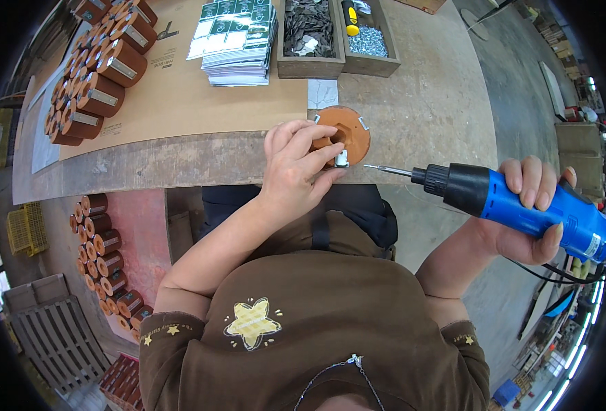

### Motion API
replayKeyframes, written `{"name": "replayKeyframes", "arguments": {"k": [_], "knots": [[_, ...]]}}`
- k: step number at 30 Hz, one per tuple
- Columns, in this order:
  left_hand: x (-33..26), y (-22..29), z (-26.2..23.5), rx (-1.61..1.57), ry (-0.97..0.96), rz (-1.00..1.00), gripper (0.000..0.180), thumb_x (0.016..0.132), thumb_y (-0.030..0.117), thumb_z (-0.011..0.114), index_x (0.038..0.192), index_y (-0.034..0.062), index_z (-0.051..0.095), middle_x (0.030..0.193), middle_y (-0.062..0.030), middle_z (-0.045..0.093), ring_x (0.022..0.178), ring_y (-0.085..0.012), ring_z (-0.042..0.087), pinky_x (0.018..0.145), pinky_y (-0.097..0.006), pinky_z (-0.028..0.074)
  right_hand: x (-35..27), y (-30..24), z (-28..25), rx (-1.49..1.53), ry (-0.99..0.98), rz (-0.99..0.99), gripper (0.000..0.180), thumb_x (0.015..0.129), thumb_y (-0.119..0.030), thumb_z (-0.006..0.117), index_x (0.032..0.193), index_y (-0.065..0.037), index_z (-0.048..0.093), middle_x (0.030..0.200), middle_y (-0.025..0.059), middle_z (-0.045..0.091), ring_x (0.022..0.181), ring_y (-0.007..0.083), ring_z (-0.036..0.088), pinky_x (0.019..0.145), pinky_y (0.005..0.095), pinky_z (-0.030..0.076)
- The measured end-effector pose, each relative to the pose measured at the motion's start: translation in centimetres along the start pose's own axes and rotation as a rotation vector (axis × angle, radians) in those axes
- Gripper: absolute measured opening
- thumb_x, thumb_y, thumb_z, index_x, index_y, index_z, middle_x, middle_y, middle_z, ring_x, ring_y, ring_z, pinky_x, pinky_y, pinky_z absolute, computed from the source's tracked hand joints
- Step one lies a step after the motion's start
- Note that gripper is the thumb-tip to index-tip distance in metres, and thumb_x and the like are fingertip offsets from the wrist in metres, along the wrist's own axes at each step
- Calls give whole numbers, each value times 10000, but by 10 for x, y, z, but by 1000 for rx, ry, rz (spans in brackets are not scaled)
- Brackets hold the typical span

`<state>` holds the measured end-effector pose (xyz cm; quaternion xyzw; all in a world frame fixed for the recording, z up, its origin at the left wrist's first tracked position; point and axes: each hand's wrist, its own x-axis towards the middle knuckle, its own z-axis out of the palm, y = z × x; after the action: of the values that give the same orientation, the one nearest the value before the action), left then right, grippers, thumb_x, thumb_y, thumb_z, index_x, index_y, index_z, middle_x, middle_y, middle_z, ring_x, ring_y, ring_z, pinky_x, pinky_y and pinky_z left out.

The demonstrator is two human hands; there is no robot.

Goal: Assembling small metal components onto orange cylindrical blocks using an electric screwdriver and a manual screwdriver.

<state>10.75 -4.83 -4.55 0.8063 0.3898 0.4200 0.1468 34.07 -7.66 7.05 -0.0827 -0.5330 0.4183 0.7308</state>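
A round orange-brown piece (358, 140) with a hollow in its middle stands at the table's front edge. Small pale metal clips sit on its rim, and one clip (342, 159) is at the near side by my fingertips. My left hand (301, 161) is closed on this piece, with fingers over the hollow and thumb at the near edge. To the right, my right hand (532, 202) grips a blue and black electric screwdriver (481, 194). Its thin bit (388, 170) points left toward the round piece, a short gap away from it.
Wooden boxes hold dark flat pieces (308, 31) and silvery screws (368, 42) with a yellow-black tool (350, 17). Left of them is a stack of printed green-white sheets (238, 48). Brown cylinders (121, 63) stand on cardboard (180, 103); more (108, 241) are at lower left.
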Motion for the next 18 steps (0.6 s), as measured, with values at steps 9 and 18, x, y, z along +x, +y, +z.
{"name": "replayKeyframes", "arguments": {"k": [9, 18], "knots": [[-5, -3, 3, -17, 16, -29, 366, 537, 88, 719, 893, 119, 640, 1047, -31, 559, 1013, -274, 444, 851, -387, 309, 1, 23, 9, -68, -27, 53, 562, 750, -198, 494, 1234, -17, 273, 816, 95, 490, 707, 197, 479, 669, 375, 427], [-6, -3, 3, -62, 9, -68, 362, 533, 89, 722, 885, 129, 651, 1045, -23, 558, 1021, -274, 432, 858, -389, 298, 4, 40, 28, -232, -12, 102, 576, 719, -141, 526, 1217, -21, 262, 769, 117, 496, 681, 224, 499, 661, 382, 444]]}}
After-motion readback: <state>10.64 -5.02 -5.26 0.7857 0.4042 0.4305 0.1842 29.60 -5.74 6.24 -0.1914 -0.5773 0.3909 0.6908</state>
